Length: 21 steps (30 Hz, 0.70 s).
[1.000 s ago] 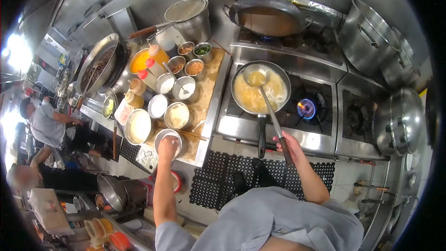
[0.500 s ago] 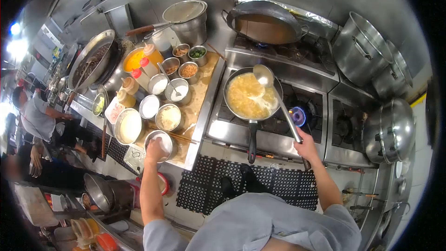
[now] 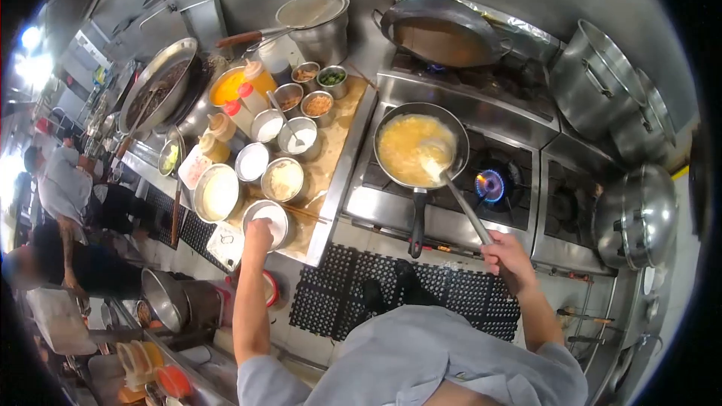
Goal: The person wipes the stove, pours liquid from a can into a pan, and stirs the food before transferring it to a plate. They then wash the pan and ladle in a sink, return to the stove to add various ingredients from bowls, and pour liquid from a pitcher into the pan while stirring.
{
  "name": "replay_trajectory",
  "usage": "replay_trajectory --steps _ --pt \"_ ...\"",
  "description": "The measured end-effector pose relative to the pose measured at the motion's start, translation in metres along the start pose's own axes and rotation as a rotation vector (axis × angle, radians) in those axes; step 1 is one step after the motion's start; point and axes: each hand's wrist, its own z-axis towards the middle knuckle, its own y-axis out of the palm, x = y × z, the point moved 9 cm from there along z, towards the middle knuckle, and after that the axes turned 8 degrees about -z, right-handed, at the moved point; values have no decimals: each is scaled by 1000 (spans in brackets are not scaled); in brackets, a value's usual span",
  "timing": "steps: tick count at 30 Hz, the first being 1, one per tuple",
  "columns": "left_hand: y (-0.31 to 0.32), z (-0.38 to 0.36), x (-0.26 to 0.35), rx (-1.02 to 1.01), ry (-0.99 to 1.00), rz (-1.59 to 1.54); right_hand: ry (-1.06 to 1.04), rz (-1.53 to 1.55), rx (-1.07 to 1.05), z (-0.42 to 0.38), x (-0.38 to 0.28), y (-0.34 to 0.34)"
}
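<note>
My right hand (image 3: 508, 259) is wrapped round the handle of a ladle (image 3: 468, 207). The ladle's bowl sits in yellowish soup at the right side of a black frying pan (image 3: 419, 189), whose handle points towards me. My left hand (image 3: 260, 234) hangs over the near edge of a steel bowl of white powder (image 3: 275, 218). Its fingers are drawn together; whether they pinch anything is hidden. Beside that bowl stand a tub of pale yellow paste (image 3: 220, 194) and a pot of cream-coloured crumbs (image 3: 285, 179).
A lit burner (image 3: 490, 186) burns right of the pan. Behind it a big wok (image 3: 440, 36) holds brown liquid. Squeeze bottles (image 3: 239, 114) and small seasoning pots crowd the left counter. Tall stockpots (image 3: 598, 79) stand at right. Other people (image 3: 64, 188) work at far left.
The ladle's bowl has come down from the pan's upper right rim into the soup. My left hand has drawn back a little from the white powder. The whole view has shifted slightly.
</note>
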Motion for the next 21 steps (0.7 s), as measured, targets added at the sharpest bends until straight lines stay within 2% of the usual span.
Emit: replay_trajectory --steps 2,4,5,6,8,10,14,17,19,20,21 --pt "-5 -3 2 -3 -89 13 79 98 -34 -2 -6 6" --pt "23 1 -19 -218 -138 205 100 281 -70 0 -13 9" --pt "31 5 -32 -203 -168 246 101 300 -63 6 -6 5" --pt "36 7 -43 -189 -205 289 113 277 -96 6 -7 13" --pt "32 9 -39 -234 -326 268 26 118 11 -1 -24 9" --pt "40 11 -52 -292 -440 236 18 100 -44 -4 -29 12" --pt "32 10 -47 -213 -387 234 -76 -13 39 -16 -43 5" --pt "11 7 -25 -21 -167 120 -140 -41 36 -23 -48 -4" --pt "11 5 -24 3 -172 133 -151 -35 81 -29 -50 -9" --pt "11 5 -27 28 -174 143 -164 -30 129 -33 -53 -12" --pt "24 10 -23 -20 -44 328 -169 -90 128 -33 -52 -16"
